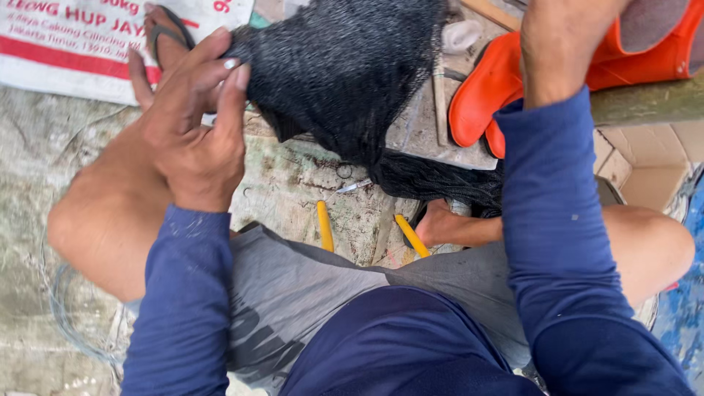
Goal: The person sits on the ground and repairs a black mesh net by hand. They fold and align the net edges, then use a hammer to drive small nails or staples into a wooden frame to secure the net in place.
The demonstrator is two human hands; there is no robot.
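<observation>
My left hand point(194, 121) pinches the left edge of a bundle of fine black netting point(345, 70) between fingers and thumb. The netting hangs from the top of the view and trails down to the ground in front of my knees. My right hand point(561, 44) is raised at the upper right, with only the wrist and the back of the hand in view; its fingers are cut off by the frame edge. Both arms wear dark blue sleeves.
Yellow-handled pliers point(367, 220) lie on the stained ground between my legs. Orange rubber boots point(499, 84) stand at the upper right beside a cardboard box point(645, 165). A white printed sack point(81, 44) lies at the upper left, near my sandalled foot point(165, 40).
</observation>
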